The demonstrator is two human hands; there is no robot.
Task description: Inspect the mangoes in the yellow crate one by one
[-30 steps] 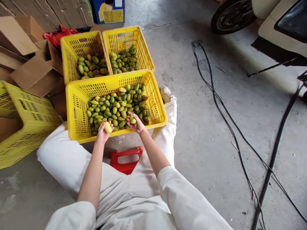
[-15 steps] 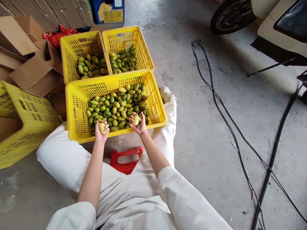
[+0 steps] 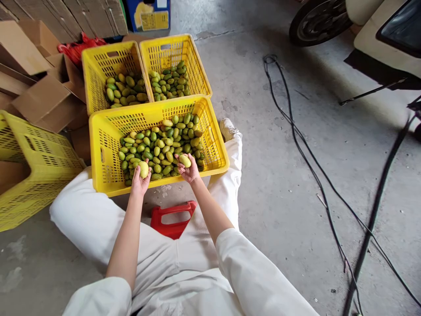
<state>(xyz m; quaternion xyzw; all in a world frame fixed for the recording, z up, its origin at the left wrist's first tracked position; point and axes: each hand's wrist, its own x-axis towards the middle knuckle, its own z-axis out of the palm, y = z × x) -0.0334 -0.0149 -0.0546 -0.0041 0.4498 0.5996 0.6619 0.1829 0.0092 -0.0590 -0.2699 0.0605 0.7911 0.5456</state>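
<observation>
A large yellow crate (image 3: 105, 175) in front of me holds a heap of green and yellow mangoes (image 3: 161, 142). Over its near edge, my left hand (image 3: 140, 182) is closed round a yellowish mango (image 3: 143, 169). A little to the right, my right hand (image 3: 189, 171) holds another yellow-green mango (image 3: 184, 160) in its fingers, palm up. Both hands hover just above the fruit at the crate's near side.
Two smaller yellow crates (image 3: 98, 66) (image 3: 194, 57) with mangoes stand behind. An empty yellow crate (image 3: 29, 175) lies tilted at left beside cardboard boxes (image 3: 42, 96). A red stool (image 3: 173, 217) sits between my legs. Black cables (image 3: 296, 131) cross the concrete floor; a vehicle wheel (image 3: 315, 19) is at top right.
Both hands have turned their mangoes over in the fingers while staying at the crate's near edge. The left hand's mango sits a little higher than before.
</observation>
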